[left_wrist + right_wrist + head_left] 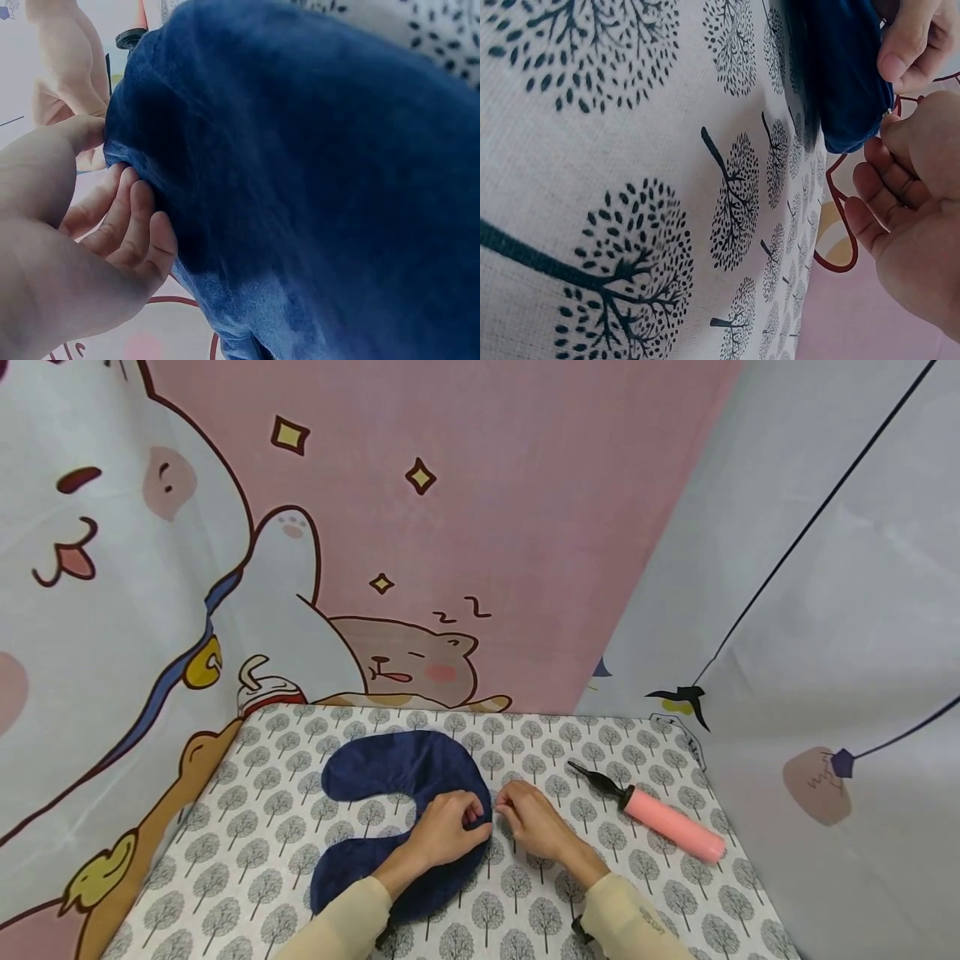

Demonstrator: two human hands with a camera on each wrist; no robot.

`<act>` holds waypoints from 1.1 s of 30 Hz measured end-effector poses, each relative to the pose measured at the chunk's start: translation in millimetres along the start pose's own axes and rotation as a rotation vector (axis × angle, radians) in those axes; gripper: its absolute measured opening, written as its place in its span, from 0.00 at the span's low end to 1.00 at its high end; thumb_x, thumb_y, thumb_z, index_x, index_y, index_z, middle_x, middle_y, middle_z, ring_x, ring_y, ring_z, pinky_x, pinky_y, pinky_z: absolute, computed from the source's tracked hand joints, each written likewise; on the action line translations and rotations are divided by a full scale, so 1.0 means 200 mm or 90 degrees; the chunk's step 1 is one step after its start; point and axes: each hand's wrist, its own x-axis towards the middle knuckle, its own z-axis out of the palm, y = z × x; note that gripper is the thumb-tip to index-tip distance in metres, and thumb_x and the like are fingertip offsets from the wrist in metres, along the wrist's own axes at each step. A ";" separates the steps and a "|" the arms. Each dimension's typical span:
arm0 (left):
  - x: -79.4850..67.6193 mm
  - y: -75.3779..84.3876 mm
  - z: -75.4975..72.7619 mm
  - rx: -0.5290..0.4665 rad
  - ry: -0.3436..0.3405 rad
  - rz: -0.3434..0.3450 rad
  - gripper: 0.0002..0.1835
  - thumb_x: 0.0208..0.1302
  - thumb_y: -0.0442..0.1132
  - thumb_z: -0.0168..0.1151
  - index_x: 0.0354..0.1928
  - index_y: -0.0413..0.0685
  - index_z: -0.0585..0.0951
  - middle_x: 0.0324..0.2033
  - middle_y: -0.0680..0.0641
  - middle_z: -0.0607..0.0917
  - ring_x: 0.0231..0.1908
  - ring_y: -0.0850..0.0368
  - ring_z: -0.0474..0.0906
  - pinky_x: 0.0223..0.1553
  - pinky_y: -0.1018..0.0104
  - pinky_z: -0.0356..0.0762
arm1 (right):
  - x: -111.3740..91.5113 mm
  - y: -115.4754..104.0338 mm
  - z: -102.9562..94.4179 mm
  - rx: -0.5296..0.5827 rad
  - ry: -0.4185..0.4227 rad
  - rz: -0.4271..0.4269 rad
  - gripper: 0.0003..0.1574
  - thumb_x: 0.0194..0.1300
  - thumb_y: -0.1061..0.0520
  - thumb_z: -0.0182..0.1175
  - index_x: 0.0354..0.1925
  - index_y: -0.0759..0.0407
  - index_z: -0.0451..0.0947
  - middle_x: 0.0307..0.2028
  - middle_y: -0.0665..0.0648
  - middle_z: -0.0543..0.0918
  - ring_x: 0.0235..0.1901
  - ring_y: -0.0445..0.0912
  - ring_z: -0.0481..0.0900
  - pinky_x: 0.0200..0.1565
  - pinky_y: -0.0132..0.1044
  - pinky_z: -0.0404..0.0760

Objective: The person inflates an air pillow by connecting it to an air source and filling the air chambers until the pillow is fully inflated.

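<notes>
A navy blue U-shaped neck pillow with a velvety cover lies on the table, its opening facing left. My left hand reaches over its curved side and pinches the outer edge between thumb and fingers; the pinched fabric fills much of the left wrist view. Just to the right, my right hand is at the same edge. In the right wrist view, its thumb and forefinger pinch a small shiny zipper pull, while the other fingers curl loosely. The two hands are close together.
A hand air pump with a pink barrel and black nozzle lies to the right on the table. A tree-print cloth covers the tabletop. Behind it hangs a cartoon-printed curtain, with pale fabric along the right side.
</notes>
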 end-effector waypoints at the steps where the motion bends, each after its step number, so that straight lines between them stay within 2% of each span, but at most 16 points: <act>1: 0.00 0.00 0.00 -0.003 -0.001 -0.001 0.07 0.67 0.44 0.79 0.39 0.53 0.88 0.33 0.54 0.88 0.32 0.66 0.81 0.37 0.71 0.79 | 0.00 0.00 0.00 0.003 0.000 -0.002 0.08 0.79 0.63 0.69 0.40 0.54 0.82 0.35 0.48 0.81 0.35 0.37 0.73 0.42 0.34 0.77; 10: 0.00 0.00 0.02 -0.005 0.007 0.011 0.05 0.66 0.38 0.77 0.32 0.55 0.88 0.28 0.57 0.87 0.28 0.72 0.78 0.35 0.74 0.77 | 0.00 0.00 0.00 0.000 0.013 -0.024 0.09 0.78 0.64 0.70 0.39 0.54 0.82 0.33 0.48 0.80 0.35 0.37 0.73 0.42 0.34 0.77; 20: -0.02 0.00 0.02 -0.020 -0.008 0.010 0.06 0.68 0.37 0.74 0.32 0.55 0.88 0.28 0.58 0.88 0.27 0.75 0.76 0.34 0.75 0.77 | 0.00 0.01 0.02 -0.058 0.039 -0.027 0.09 0.76 0.64 0.71 0.39 0.54 0.82 0.33 0.48 0.81 0.36 0.41 0.76 0.42 0.38 0.79; 26: -0.05 0.03 0.02 -0.035 -0.016 0.000 0.07 0.69 0.37 0.73 0.32 0.55 0.87 0.27 0.58 0.87 0.28 0.75 0.76 0.34 0.75 0.77 | 0.02 0.04 0.01 -0.085 0.050 -0.010 0.11 0.75 0.65 0.72 0.37 0.54 0.81 0.33 0.49 0.82 0.35 0.41 0.77 0.41 0.39 0.80; 33: -0.09 0.05 0.01 -0.072 -0.034 0.005 0.07 0.69 0.37 0.73 0.32 0.55 0.87 0.27 0.58 0.87 0.28 0.76 0.76 0.35 0.76 0.78 | 0.03 0.06 -0.01 -0.083 0.046 0.023 0.11 0.76 0.64 0.71 0.38 0.54 0.80 0.35 0.50 0.82 0.36 0.42 0.77 0.40 0.39 0.80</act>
